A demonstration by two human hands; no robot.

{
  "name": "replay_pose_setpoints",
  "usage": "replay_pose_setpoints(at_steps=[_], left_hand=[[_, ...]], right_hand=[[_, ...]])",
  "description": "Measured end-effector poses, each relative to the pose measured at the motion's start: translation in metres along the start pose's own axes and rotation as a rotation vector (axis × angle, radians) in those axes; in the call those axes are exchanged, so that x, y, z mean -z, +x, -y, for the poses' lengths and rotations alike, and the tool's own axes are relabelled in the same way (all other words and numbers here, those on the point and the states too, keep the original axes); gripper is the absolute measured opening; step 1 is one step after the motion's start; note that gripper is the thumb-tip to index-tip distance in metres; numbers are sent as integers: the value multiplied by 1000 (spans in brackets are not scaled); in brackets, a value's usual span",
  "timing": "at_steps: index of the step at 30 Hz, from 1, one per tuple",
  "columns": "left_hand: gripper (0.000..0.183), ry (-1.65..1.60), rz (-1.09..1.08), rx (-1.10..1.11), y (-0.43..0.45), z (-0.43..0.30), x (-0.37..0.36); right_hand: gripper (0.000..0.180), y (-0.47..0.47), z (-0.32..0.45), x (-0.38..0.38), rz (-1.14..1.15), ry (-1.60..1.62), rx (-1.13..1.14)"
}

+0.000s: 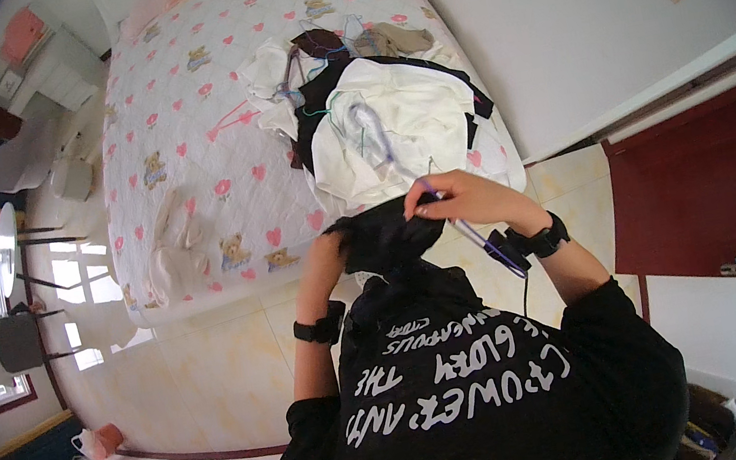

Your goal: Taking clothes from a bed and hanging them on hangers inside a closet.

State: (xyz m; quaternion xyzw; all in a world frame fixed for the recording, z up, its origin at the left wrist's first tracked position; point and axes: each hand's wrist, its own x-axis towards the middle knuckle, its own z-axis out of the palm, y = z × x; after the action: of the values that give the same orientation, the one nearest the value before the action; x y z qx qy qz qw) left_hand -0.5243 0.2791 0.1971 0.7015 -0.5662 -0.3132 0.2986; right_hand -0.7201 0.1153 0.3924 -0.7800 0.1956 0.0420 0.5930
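Note:
A bunched black garment (383,236) hangs in front of me by the near edge of the bed. My left hand (324,260) grips its left side. In my right hand (471,198) is a purple clothes hanger (498,254), slanting from above the pile down toward my wrist. The right fingertips are close to the garment's right side; whether they also pinch the cloth is unclear. Just beyond my hands, a white garment (415,96) is spread on top of a pile of clothes. Black cloth (316,94) shows from under it.
The bed (182,151) has a quilted cover with hearts and bears. Farther up the pile lie a beige garment (406,36) and several hangers. A pink hanger (233,120) lies left of them, and a cream garment (175,253) near the bed's left corner. A dark red door (708,190) stands right.

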Motion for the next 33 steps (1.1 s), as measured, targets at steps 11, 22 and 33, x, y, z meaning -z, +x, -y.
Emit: replay_pose_setpoints(at_steps=[11, 22, 33], left_hand=[[16, 722, -763, 79, -87, 58, 39], [22, -509, -693, 241, -90, 78, 11], [13, -355, -1138, 190, -70, -28, 84]], right_hand=[[18, 9, -23, -44, 566, -24, 205], [14, 8, -75, -51, 453, -126, 97], [29, 3, -57, -49, -394, -199, 436]])
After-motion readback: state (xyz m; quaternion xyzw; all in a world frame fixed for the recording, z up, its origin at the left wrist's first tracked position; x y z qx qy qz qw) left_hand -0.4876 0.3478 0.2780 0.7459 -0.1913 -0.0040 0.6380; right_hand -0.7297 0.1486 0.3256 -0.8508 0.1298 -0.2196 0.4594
